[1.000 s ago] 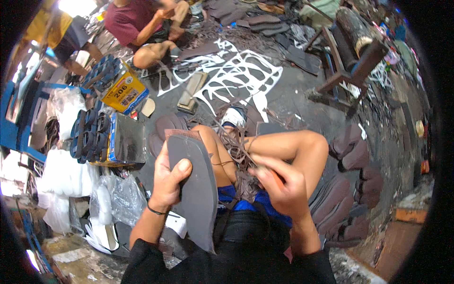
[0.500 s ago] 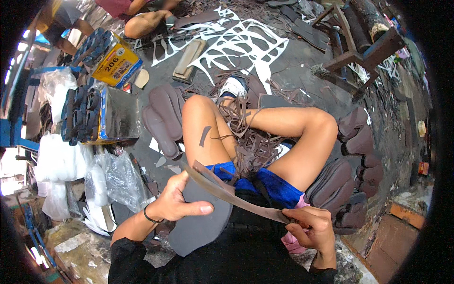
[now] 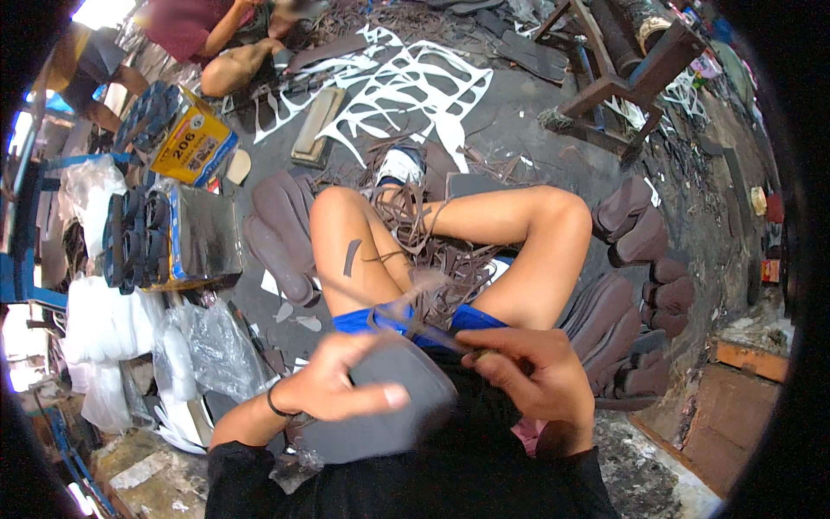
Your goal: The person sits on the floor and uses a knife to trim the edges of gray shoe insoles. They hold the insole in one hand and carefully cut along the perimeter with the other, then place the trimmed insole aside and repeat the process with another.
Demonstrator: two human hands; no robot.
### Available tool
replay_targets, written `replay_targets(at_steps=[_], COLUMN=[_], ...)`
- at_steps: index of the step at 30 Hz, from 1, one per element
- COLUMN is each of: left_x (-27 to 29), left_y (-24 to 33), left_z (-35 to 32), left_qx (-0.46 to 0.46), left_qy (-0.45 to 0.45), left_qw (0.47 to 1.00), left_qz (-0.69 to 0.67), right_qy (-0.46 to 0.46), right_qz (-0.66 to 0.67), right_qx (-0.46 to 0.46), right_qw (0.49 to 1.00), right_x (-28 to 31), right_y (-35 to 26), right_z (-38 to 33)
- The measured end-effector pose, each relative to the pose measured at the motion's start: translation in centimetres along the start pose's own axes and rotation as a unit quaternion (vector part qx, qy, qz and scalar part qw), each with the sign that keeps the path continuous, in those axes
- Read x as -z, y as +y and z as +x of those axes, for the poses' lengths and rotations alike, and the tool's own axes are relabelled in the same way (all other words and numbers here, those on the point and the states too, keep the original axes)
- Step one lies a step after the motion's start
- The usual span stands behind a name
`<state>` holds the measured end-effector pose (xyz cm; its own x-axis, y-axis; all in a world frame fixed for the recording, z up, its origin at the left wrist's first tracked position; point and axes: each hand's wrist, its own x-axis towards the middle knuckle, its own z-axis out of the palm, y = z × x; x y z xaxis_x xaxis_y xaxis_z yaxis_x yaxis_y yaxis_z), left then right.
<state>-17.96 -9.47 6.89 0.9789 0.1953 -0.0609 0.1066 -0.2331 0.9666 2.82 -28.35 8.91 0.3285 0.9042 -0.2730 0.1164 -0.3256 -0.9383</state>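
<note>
Currently left hand (image 3: 341, 385) is clamping the grey foam sole (image 3: 380, 406) just below the blue shorts (image 3: 363, 320); right hand (image 3: 527, 376) is pinching a thin strip (image 3: 415, 324) off its edge. Best keeping the sole braced flat, pulling steadily.

Matt grey foam sole (image 3: 380, 406); glossy metal tin (image 3: 206, 235).

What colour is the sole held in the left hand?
Dark grey sole, seen in the head view.
</note>
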Motion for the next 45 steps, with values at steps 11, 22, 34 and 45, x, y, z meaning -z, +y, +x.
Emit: replay_targets(at_steps=[11,22,34,45], left_x=[-4.1,-4.5,-6.7,-6.6], left_y=[-2.5,-2.4,-4.2,-3.9], left_z=[8.4,8.3,3.4,-0.6], left_qx=[0.006,0.013,0.057,0.15], left_qy=[0.394,0.411,0.356,0.237], left_qw=[0.761,0.671,0.75,0.831], left_qz=[-0.516,-0.618,-0.554,-0.48], right_qy=[0.31,0.208,0.164,0.119], right_qz=[0.03,-0.139,-0.099,-0.116], right_qx=[0.059,0.062,0.042,0.102], right_qw=[0.948,0.966,0.981,0.981], right_x=[-0.6,-3.3,-2.6,-2.8], right_y=[5.9,7.0,2.8,0.9], right_z=[-1.9,-6.0,-4.4,-1.1])
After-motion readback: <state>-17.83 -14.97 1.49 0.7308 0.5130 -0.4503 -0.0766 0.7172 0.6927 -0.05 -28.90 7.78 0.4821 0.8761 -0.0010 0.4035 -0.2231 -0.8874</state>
